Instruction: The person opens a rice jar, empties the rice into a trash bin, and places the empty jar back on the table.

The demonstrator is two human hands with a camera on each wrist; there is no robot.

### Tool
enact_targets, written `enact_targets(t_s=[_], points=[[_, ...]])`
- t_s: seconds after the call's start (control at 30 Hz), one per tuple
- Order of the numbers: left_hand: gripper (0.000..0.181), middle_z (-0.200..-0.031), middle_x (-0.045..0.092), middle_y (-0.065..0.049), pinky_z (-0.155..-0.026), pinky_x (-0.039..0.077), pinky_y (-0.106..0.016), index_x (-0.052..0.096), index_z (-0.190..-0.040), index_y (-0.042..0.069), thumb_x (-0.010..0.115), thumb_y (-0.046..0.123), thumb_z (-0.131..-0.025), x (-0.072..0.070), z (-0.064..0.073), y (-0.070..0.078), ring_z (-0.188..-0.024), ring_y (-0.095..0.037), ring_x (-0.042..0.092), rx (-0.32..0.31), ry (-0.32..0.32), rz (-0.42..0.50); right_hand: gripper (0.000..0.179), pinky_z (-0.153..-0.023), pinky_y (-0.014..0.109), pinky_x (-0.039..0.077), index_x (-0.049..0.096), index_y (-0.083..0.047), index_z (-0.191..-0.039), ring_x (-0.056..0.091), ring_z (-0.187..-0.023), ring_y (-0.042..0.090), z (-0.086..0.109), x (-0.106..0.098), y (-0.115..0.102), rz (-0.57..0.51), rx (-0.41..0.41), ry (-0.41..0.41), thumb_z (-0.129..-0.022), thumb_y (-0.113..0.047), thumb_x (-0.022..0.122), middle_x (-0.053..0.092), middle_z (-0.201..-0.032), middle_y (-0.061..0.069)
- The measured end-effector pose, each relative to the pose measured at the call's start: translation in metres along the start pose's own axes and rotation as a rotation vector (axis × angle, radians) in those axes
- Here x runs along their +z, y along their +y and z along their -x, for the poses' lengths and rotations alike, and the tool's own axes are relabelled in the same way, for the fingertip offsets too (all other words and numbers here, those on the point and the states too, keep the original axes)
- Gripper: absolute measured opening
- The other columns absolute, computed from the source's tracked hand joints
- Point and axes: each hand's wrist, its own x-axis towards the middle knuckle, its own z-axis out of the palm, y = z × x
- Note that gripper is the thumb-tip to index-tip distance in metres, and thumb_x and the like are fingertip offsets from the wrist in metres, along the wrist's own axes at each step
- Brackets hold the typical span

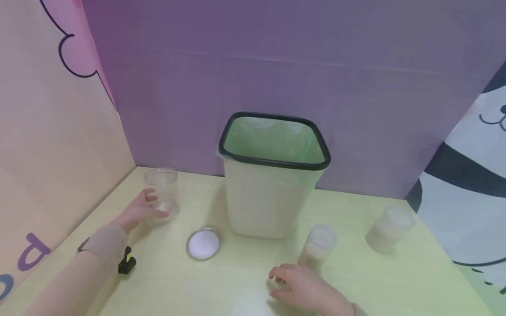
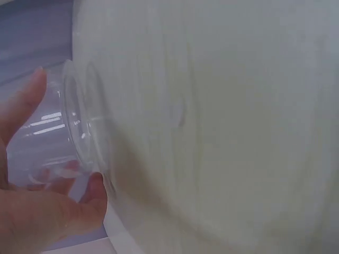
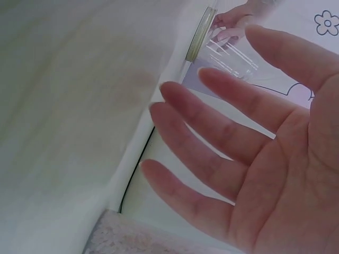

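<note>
At the left of the table, a clear plastic jar (image 1: 168,193) stands upright without a lid. My left hand (image 1: 144,208) grips its near side, and in the left wrist view the thumb and fingers (image 2: 95,193) curl round the transparent wall. A round lid (image 1: 203,244) with a metallic rim and white inner face lies to the right of the jar. My right hand (image 1: 298,285) is low over the table with loosely bent, spread fingers and an empty palm, as the right wrist view shows. Just beyond it stands a translucent cup (image 1: 318,245) with pale brownish contents.
A white bin (image 1: 265,202) with a black rim and green liner stands at the middle back. Another translucent container (image 1: 389,229) with pale contents is at the right. A small black object (image 1: 127,262) is beside the left forearm. Printed walls enclose the table.
</note>
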Motion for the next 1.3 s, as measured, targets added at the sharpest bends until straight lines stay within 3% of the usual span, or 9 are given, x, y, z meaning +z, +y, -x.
enact_targets(t_s=[0.2, 0.57, 0.97, 1.13, 1.3], points=[[0.109, -0.150, 0.016, -0.033, -0.109, 0.019, -0.064, -0.003, -0.147, -0.006, 0.077, 0.013, -0.075, -0.001, -0.007, -0.001, -0.133, -0.054, 0.021, 0.035, 0.006, -0.051, 0.028, -0.074, 0.028, 0.052, 0.066, -0.014, -0.106, 0.059, -0.085, 0.007, 0.001, -0.001, -0.001, 0.002, -0.006, 0.015, -0.086, -0.035, 0.066, 0.066, -0.096, -0.006], [0.111, -0.143, 0.018, -0.042, -0.107, 0.019, -0.066, 0.003, -0.144, -0.013, 0.081, 0.008, -0.068, -0.003, -0.007, -0.015, -0.130, -0.057, 0.022, 0.103, 0.042, -0.123, 0.029, -0.074, 0.026, 0.053, 0.065, -0.015, -0.107, 0.061, -0.086, 0.008, 0.002, 0.000, -0.002, 0.008, -0.026, 0.030, -0.087, -0.035, 0.065, 0.066, -0.098, -0.005], [0.108, -0.139, 0.022, -0.044, -0.105, 0.024, -0.066, 0.008, -0.142, -0.016, 0.082, 0.014, -0.069, -0.005, -0.007, -0.019, -0.126, -0.059, 0.027, 0.101, 0.035, -0.189, 0.024, -0.071, 0.022, 0.051, 0.067, -0.013, -0.104, 0.059, -0.083, 0.004, 0.003, -0.001, -0.003, 0.011, -0.058, 0.053, -0.087, -0.030, 0.066, 0.066, -0.096, -0.005], [0.112, -0.139, 0.020, -0.045, -0.104, 0.020, -0.069, 0.002, -0.142, -0.016, 0.081, 0.018, -0.071, -0.007, -0.004, -0.017, -0.126, -0.061, 0.023, 0.122, 0.030, -0.253, 0.023, -0.071, 0.021, 0.051, 0.067, -0.013, -0.103, 0.059, -0.083, 0.004, 0.003, -0.001, -0.002, 0.009, -0.065, 0.052, -0.088, -0.030, 0.065, 0.066, -0.096, -0.005], [0.117, -0.137, 0.015, -0.050, -0.104, 0.017, -0.071, -0.013, -0.138, -0.019, 0.078, 0.019, -0.075, -0.012, 0.009, -0.008, -0.126, -0.063, 0.019, 0.091, -0.032, -0.256, 0.023, -0.071, 0.022, 0.051, 0.067, -0.014, -0.104, 0.059, -0.083, 0.003, 0.003, -0.002, -0.002, 0.004, -0.058, 0.044, -0.088, -0.031, 0.065, 0.066, -0.097, -0.005]])
